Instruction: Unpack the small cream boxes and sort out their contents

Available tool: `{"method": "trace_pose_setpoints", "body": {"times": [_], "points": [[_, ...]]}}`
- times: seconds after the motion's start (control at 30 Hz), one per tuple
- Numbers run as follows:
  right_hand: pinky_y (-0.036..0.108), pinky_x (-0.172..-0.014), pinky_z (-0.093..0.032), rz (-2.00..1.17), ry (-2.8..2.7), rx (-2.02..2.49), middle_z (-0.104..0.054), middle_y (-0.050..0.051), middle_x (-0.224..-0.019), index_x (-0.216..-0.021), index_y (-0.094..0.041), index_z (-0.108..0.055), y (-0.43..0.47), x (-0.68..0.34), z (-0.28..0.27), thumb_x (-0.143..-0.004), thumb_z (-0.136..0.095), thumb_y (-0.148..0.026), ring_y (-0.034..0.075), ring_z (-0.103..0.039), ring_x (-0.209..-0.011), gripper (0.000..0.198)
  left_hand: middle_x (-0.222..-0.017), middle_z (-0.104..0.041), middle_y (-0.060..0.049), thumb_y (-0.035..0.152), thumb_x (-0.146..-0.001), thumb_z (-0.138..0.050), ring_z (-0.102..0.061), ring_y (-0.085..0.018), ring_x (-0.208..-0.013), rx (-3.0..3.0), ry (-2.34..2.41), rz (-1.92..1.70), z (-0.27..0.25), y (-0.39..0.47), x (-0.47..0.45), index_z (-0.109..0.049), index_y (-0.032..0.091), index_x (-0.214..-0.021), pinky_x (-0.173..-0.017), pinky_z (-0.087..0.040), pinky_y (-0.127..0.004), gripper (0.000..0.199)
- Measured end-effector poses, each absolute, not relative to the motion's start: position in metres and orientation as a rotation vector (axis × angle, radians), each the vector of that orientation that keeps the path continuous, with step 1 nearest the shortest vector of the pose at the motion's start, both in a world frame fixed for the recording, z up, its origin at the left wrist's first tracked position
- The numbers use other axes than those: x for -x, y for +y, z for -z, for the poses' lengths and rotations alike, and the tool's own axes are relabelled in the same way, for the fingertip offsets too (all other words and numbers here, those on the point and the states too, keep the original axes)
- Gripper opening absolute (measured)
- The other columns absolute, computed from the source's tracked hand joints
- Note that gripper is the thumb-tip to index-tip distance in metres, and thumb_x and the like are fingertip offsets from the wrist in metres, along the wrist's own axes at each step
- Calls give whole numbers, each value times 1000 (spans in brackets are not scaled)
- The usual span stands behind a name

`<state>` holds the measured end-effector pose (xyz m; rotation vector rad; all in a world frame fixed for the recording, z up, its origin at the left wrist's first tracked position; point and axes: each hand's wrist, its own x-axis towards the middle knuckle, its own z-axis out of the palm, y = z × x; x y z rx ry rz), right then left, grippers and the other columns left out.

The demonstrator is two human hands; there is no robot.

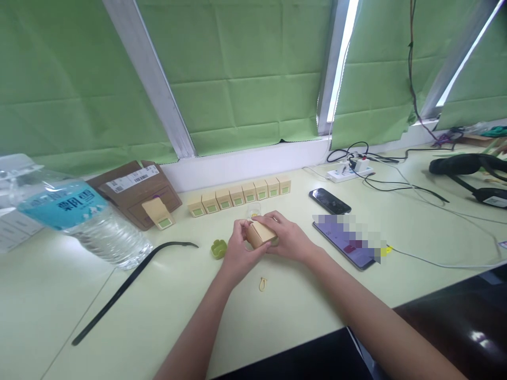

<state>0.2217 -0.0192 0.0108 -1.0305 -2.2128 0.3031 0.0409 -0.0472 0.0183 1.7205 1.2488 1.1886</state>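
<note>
Between my two hands, just above the table, is a small tan cardboard box [259, 234]. My left hand [240, 256] grips its left side and lower edge. My right hand [291, 238] is closed around the right side and back of the same box. Left of the hands sits a small green flower-shaped cup [218, 248]. A yellow loop [263, 284] lies on the table in front of them. Behind the fingers stands a small clear container [254, 211] with something yellow in it, partly hidden by my right hand.
Several similar small boxes [237, 196] stand in a row at the back, and one taller open box [158, 213] is left of them. A water bottle [91, 216] is at left, beside a brown carton [134, 187]. Two phones [330, 201] and a power strip [350, 172] lie right.
</note>
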Motion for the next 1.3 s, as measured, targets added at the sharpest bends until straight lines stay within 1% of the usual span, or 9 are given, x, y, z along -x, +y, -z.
{"method": "trace_pose_setpoints", "body": {"times": [0.3,0.47,0.57,0.7,0.83,1.0,1.13,1.23,1.3], "points": [[33,-77,-56,-325,-2194,1029,-53,5,-128,-146,-38,-41,-21,-221,-12,-76,-75,-23,19,-65,-95,79,-101,-53,0,37,-71,-81,-57,-16,-95,-1770,1266,-1251,-16,-45,-40,-39,25,-101,-79,-45,-27,53],[35,-79,-57,-369,-2145,1066,-55,6,-125,-145,-34,-44,-22,-220,-17,-77,-77,-28,21,-65,-97,75,-97,-55,1,42,-71,-81,-56,-14,-84,-1736,1346,-1309,-14,-45,-41,-40,25,-100,-69,-43,-25,53],[37,-84,-57,-382,-2124,1057,-55,6,-123,-144,-34,-44,-22,-220,-17,-77,-77,-28,22,-65,-100,75,-95,-57,1,43,-72,-80,-57,-14,-81,-1749,1359,-1324,-15,-46,-42,-42,24,-100,-70,-44,-26,51],[40,-86,-57,-365,-2078,1030,-55,7,-125,-143,-34,-44,-20,-219,-14,-79,-76,-31,24,-64,-105,71,-106,-60,-3,41,-73,-80,-62,-19,-95,-1759,1340,-1380,-16,-47,-44,-45,24,-106,-82,-48,-32,51],[42,-87,-58,-360,-2025,1002,-55,10,-127,-141,-32,-44,-17,-220,-12,-81,-75,-34,27,-61,-113,67,-118,-58,-7,37,-74,-81,-61,-22,-110,-1804,1273,-1511,-13,-43,-45,-47,24,-112,-93,-48,-36,53],[38,-79,-61,-434,-1965,919,-55,12,-133,-141,-27,-42,-18,-222,-15,-85,-70,-37,27,-56,-122,63,-118,-59,-5,36,-74,-81,-65,-17,-94,-1717,1312,-1646,-9,-36,-40,-46,26,-115,-81,-50,-31,55],[31,-67,-62,-583,-1922,896,-54,12,-136,-140,-25,-41,-22,-224,-21,-90,-61,-39,26,-58,-117,55,-104,-63,-2,36,-80,-76,-68,-16,-88,-1540,1267,-1671,-12,-34,-37,-44,27,-119,-82,-52,-31,52],[32,-72,-62,-676,-1909,875,-55,12,-135,-139,-25,-40,-24,-224,-23,-94,-57,-42,23,-63,-109,51,-97,-65,-2,37,-83,-73,-70,-17,-85,-1449,1198,-1677,-14,-33,-36,-42,26,-122,-88,-53,-36,51],[33,-73,-62,-710,-1889,878,-56,11,-134,-137,-25,-39,-24,-224,-22,-94,-57,-42,20,-65,-101,49,-99,-67,-3,38,-84,-71,-71,-17,-86,-1427,1160,-1660,-14,-33,-36,-40,27,-127,-90,-53,-37,54]]}}
